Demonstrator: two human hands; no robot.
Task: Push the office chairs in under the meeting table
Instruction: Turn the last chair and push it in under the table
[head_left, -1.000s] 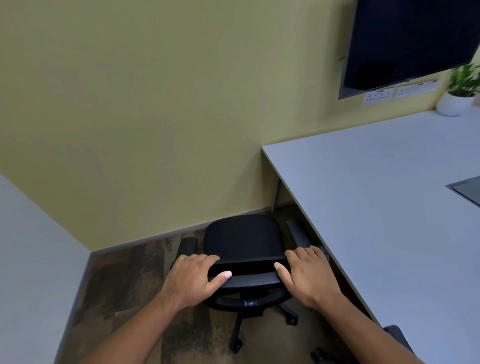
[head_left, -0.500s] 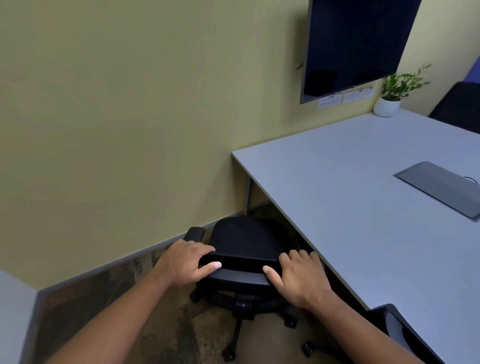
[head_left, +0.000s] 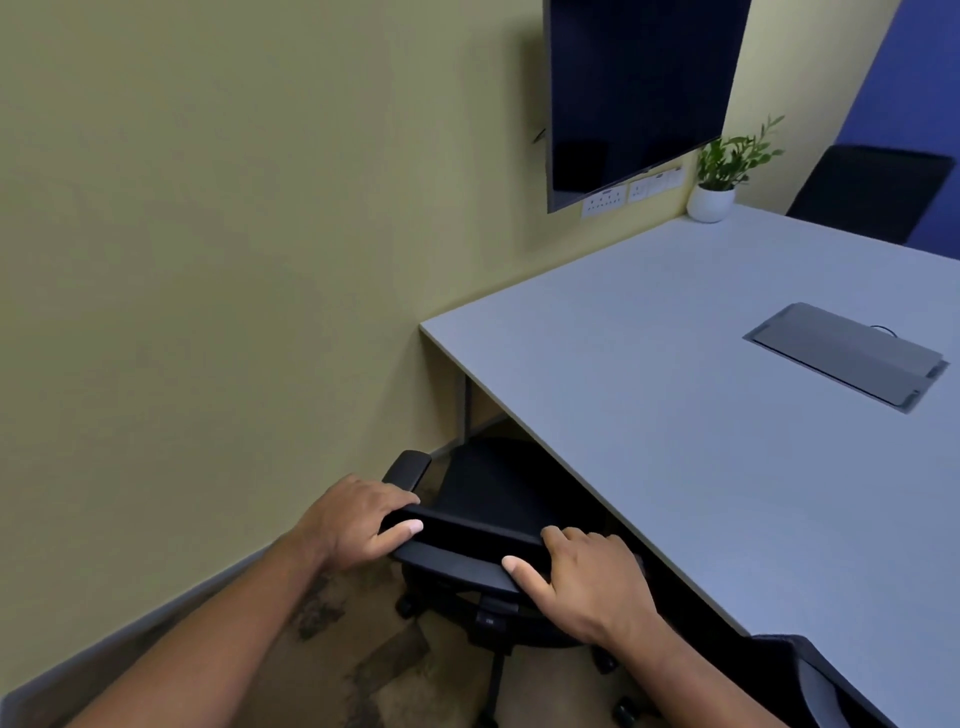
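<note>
Both hands have pushed the office chair farther under the meeting table.

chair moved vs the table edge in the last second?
Yes. The office chair has gone further in under the meeting table: its seat was clear of the table's edge, and now the right part is tucked beneath it.

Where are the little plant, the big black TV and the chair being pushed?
plant (head_left: 727, 156): head view, on its green leaves.
TV (head_left: 634, 88): head view, middle of the dark screen.
chair (head_left: 498, 483): head view, on its black seat at the table edge.
</note>
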